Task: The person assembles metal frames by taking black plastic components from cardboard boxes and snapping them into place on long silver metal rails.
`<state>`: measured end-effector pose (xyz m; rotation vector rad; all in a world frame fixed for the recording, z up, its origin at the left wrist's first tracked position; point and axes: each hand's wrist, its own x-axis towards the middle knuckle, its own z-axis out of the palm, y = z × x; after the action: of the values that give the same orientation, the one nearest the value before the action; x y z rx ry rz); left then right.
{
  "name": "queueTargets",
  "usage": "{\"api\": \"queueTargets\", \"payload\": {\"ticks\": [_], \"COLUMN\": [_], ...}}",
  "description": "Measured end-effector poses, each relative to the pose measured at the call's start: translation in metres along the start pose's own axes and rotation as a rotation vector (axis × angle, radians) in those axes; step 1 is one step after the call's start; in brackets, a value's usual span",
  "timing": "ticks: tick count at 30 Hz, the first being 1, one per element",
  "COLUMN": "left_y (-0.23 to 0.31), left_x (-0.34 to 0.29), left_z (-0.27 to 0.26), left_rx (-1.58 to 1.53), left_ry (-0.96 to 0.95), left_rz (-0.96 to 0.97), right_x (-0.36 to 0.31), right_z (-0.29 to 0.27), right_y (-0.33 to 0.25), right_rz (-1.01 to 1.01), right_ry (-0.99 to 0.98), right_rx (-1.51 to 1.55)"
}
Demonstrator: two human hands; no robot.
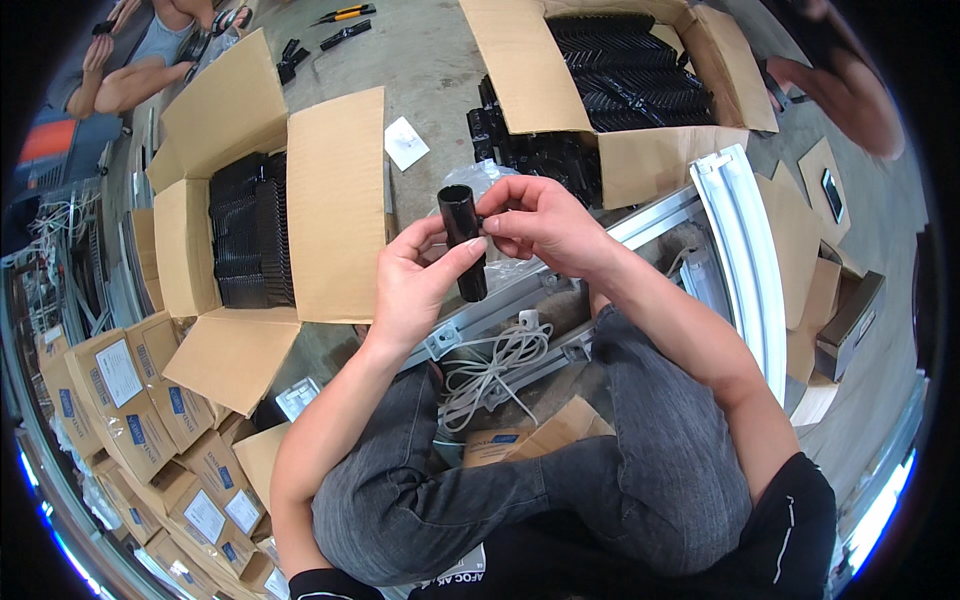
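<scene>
Both hands hold a short black tube (462,240) up over the lap, w/ the left hand (418,282) wrapped round its lower end & the right hand (538,218) pinching near its open top, just above a white cord (492,370) & between 2 open boxes (330,200) of black parts.

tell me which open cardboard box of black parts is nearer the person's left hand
The open box on the left, beside the left hand; the other box lies further up, right.
</scene>
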<state>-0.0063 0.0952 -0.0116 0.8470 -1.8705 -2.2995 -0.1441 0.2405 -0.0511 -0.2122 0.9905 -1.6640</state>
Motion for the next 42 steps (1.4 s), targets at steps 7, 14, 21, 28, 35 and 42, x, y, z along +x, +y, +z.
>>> {"api": "queueTargets", "payload": {"ticks": [7,14,21,28,35,42], "left_y": [0.006,0.006,0.004,0.009,0.007,0.003], "left_x": [-0.001,-0.001,-0.001,-0.002,0.001,0.0], "left_z": [0.002,0.004,0.003,0.0,0.004,-0.004], "left_rx": [0.034,0.01,0.017,0.021,0.029,-0.007], "left_ry": [-0.004,0.001,0.008,-0.006,-0.015,-0.026], "left_rz": [-0.02,0.004,0.022,-0.055,-0.055,-0.065], "right_x": [0.003,0.003,0.002,0.001,-0.003,0.001], "right_z": [-0.006,-0.005,0.003,0.004,0.004,-0.002], "right_y": [0.004,0.008,0.007,0.009,0.003,0.006], "right_rz": [0.011,0.055,0.116,0.116,0.064,-0.019], "right_ry": [-0.02,-0.032,0.035,0.053,0.057,-0.013], "right_rx": [0.007,0.126,0.178,0.149,0.11,-0.016]}}
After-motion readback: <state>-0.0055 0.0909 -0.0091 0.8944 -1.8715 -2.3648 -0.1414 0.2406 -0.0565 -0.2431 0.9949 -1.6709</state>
